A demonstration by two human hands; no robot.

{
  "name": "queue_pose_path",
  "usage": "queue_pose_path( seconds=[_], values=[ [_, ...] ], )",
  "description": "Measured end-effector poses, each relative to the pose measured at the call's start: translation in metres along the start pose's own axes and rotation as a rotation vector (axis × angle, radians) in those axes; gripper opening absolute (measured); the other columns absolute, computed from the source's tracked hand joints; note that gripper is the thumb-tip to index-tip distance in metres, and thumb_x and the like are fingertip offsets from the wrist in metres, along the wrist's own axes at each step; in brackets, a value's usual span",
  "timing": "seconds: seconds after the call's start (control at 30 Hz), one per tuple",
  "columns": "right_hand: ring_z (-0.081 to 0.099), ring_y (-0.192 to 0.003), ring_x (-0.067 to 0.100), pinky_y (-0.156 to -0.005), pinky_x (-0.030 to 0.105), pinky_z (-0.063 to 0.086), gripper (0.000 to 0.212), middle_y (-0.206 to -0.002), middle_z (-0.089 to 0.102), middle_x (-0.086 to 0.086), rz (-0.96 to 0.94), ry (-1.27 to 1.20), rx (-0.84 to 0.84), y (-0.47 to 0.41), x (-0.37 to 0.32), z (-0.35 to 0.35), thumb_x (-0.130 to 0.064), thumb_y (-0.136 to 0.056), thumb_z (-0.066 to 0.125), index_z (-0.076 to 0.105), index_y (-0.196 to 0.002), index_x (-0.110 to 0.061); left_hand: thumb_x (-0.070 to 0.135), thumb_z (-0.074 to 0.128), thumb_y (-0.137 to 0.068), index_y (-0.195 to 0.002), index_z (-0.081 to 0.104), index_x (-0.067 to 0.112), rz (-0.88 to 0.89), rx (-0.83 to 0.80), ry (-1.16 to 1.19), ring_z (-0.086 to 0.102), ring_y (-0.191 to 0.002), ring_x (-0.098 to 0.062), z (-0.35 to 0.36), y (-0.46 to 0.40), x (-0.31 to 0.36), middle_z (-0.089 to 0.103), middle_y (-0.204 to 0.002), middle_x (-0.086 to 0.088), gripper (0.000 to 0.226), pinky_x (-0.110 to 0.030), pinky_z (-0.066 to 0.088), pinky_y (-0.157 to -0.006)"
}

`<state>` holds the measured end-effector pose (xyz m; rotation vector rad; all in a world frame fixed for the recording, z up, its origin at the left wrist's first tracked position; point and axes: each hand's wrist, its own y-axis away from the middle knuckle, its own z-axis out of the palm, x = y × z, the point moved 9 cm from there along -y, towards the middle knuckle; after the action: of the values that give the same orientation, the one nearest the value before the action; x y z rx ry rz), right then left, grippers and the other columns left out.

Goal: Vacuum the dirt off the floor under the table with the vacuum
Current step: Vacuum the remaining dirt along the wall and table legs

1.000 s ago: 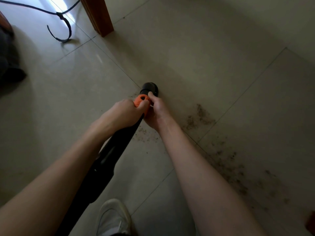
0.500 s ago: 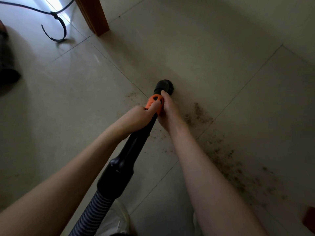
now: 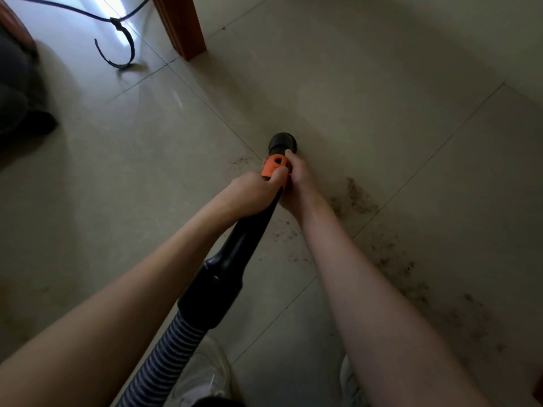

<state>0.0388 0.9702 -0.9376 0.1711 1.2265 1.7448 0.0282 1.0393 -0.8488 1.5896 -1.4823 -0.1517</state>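
No legible markings. Vacuum wand (image 3: pixel 249 233) runs from lower-left up-right, nozzle (image 3: pixel 283 142) on tile floor (image 3: pixel 147 171) beside dirt (image 3: pixel 358 198). Left hand (image 3: pixel 252 195) and right hand (image 3: pixel 296 183) both grasp its orange collar (image 3: pixel 273 167).

Open tile ahead; table leg (image 3: pixel 182 24), cable (image 3: pixel 117 39) far left.
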Motion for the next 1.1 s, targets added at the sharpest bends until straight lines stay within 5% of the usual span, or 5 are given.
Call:
queue_pose_path(
  seconds=[0.13, 0.3, 0.63, 0.77, 1.1],
  values=[
    [0.059, -0.048, 0.014, -0.042, 0.017, 0.046, 0.042, -0.061, 0.059, 0.008, 0.032, 0.025, -0.073, 0.001, 0.013, 0.025, -0.035, -0.101, 0.035, 0.053, -0.081, -0.003, 0.054, 0.031, -0.096, -0.089, 0.057, 0.005, -0.04, 0.061, -0.053, 0.06, -0.07, -0.025, -0.019, 0.002, -0.012, 0.061, -0.083, -0.013, 0.056, -0.028, 0.048, -0.069],
    [0.057, -0.063, 0.017, -0.057, 0.025, 0.047, 0.043, -0.072, 0.056, 0.009, 0.069, 0.024, -0.122, -0.001, 0.026, 0.042, -0.037, -0.101, 0.034, 0.055, -0.084, -0.003, 0.051, 0.033, -0.096, -0.089, 0.055, 0.005, -0.075, 0.1, -0.048, 0.054, -0.058, -0.018, -0.031, 0.008, -0.02, 0.055, -0.069, -0.008, 0.052, -0.022, 0.04, -0.051],
    [0.054, -0.036, 0.014, -0.038, 0.016, 0.045, 0.043, -0.064, 0.051, 0.009, 0.119, -0.135, -0.157, 0.004, 0.014, 0.031, -0.029, -0.101, 0.03, 0.05, -0.083, 0.005, 0.053, 0.039, -0.094, -0.093, 0.057, 0.012, -0.058, -0.086, 0.161, 0.057, -0.062, -0.01, 0.006, 0.027, -0.024, 0.058, -0.073, 0.0, 0.045, -0.017, 0.041, -0.051],
    [0.05, -0.034, 0.014, -0.037, 0.015, 0.043, 0.041, -0.066, 0.046, 0.008, 0.113, -0.102, -0.129, 0.011, 0.006, 0.022, -0.031, -0.102, 0.029, 0.048, -0.083, 0.001, 0.052, 0.038, -0.095, -0.075, 0.054, 0.015, -0.021, -0.078, 0.155, 0.054, -0.058, -0.011, 0.013, 0.027, -0.014, 0.055, -0.069, -0.001, 0.045, -0.018, 0.04, -0.051],
    [0.041, -0.055, 0.015, -0.036, 0.017, 0.043, 0.047, -0.067, 0.044, 0.009, 0.207, 0.239, -0.04, 0.019, 0.004, 0.016, -0.035, -0.104, 0.025, 0.046, -0.084, 0.001, 0.053, 0.035, -0.094, -0.069, 0.047, 0.016, -0.003, -0.035, 0.171, 0.051, -0.055, -0.015, 0.021, 0.028, -0.015, 0.051, -0.066, -0.002, 0.047, -0.022, 0.036, -0.048]
  ],
)
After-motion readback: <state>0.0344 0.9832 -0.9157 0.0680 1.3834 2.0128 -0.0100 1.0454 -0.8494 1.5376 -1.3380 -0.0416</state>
